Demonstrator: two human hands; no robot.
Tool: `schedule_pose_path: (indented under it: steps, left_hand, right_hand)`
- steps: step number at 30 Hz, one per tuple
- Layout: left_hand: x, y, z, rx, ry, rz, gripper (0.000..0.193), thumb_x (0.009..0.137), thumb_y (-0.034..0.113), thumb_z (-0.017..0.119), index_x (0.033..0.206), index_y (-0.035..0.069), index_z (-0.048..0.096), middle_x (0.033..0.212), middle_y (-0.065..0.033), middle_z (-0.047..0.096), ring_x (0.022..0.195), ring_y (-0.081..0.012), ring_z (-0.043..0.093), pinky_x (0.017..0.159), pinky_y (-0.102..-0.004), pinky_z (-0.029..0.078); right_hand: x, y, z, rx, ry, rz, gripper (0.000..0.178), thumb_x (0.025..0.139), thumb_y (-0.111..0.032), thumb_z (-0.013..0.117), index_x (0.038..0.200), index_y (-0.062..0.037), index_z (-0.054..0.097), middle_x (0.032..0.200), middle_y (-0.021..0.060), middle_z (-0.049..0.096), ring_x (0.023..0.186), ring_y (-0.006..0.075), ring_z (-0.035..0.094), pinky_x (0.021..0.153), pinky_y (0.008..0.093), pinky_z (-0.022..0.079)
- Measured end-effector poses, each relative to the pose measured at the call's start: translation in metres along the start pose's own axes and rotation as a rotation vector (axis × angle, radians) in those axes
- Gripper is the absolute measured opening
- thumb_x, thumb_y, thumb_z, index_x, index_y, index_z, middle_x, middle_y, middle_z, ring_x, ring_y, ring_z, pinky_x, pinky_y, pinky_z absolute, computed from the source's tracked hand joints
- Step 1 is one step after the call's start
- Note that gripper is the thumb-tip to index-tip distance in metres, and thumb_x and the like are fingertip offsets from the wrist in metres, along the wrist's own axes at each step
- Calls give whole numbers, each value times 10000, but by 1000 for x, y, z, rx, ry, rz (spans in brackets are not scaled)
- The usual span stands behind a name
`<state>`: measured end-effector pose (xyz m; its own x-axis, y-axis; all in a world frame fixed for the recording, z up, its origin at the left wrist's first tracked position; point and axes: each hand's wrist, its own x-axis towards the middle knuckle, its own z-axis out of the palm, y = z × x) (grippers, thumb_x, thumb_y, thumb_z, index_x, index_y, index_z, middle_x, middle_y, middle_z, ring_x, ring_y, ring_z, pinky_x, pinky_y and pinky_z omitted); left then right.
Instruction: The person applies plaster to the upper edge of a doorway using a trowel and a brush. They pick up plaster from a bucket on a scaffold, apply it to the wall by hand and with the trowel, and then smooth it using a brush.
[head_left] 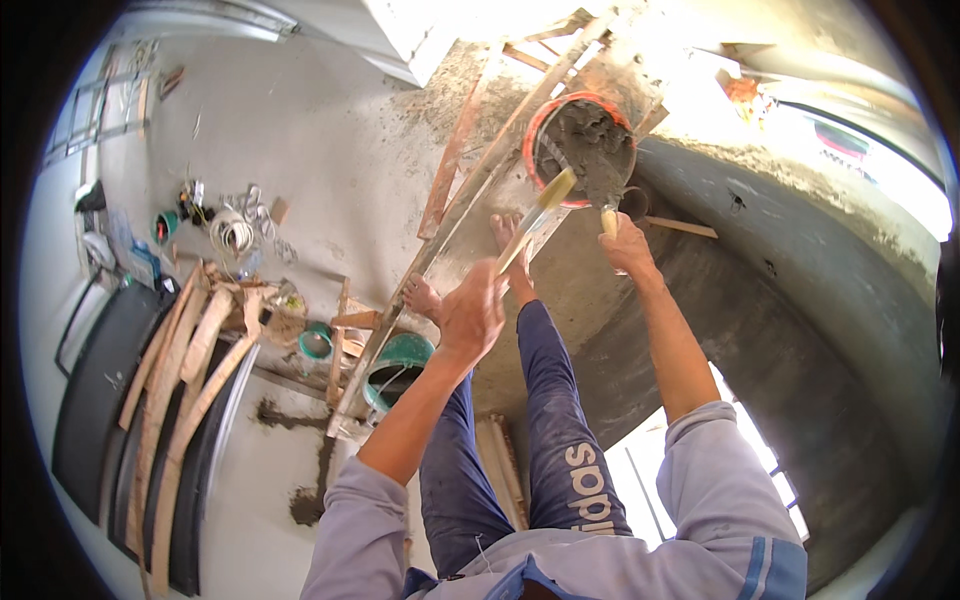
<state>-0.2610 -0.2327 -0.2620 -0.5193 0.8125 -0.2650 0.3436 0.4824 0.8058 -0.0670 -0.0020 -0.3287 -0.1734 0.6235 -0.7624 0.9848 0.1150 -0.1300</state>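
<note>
My left hand [472, 312], smeared by motion, is closed round a long, flat, brush-like tool [541, 216] with a yellowish far end. That end reaches over the near rim of an orange-rimmed bucket [527, 150]. Grey wet mortar [590, 140] fills much of the bucket. My right hand [628, 246] grips the pale wooden handle of a trowel [609, 221] at the bucket's near right side; its blade is hidden, seemingly in the mortar. The bucket stands at the far end of the raised plank [470, 243] under my bare feet.
A green bucket [398, 352] stands left of my legs, below the plank's edge. Long wooden strips [165, 430] lie on dark panels at left. A coil of white hose or cable [231, 235] is on the floor. A grey plastered wall [800, 240] rises at right.
</note>
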Motion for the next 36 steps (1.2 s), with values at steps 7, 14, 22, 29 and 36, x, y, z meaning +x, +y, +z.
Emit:
schedule_pose_path:
  steps: [7, 14, 22, 29, 36]
  left_hand:
    - [90, -31, 108, 332, -231, -145, 184, 951, 228, 550, 969, 52, 500, 763, -201, 657, 644, -393, 653, 543, -450, 535]
    - [96, 12, 94, 159, -125, -68, 234, 958, 282, 523, 938, 51, 492, 721, -206, 651, 657, -407, 659, 570, -492, 523]
    - [85, -8, 98, 118, -176, -255, 222, 979, 253, 486, 955, 33, 483, 762, -250, 639, 743, -442, 641, 620, -537, 486]
    - [30, -17, 43, -73, -79, -243, 255, 991, 242, 438, 983, -6, 497, 803, -261, 573, 759, -497, 547, 681, -522, 418]
    - [-27, -29, 29, -11, -111, -369, 262, 1002, 248, 430, 954, 4, 513, 735, -193, 551, 699, -427, 561, 620, -460, 442]
  right_hand:
    - [-25, -13, -2, 102, 12, -13, 420, 801, -193, 550, 1161, 12, 478, 1067, 312, 609, 1039, 461, 586, 910, 493, 452]
    - [-42, 10, -4, 154, 115, -3, 423, 806, -188, 534, 1170, 11, 449, 1059, 315, 601, 1048, 479, 564, 901, 518, 441]
    - [-46, -9, -53, -154, 13, 10, 446, 810, -173, 545, 1203, 7, 436, 984, 296, 636, 947, 488, 610, 842, 520, 477]
    - [39, 1, -19, 51, -123, -68, 369, 785, -130, 600, 1103, 16, 481, 870, 249, 640, 787, 403, 649, 687, 459, 520]
    - [36, -20, -77, 872, -576, 352, 181, 869, -70, 559, 1011, -36, 452, 709, 21, 497, 478, 88, 497, 369, 278, 404]
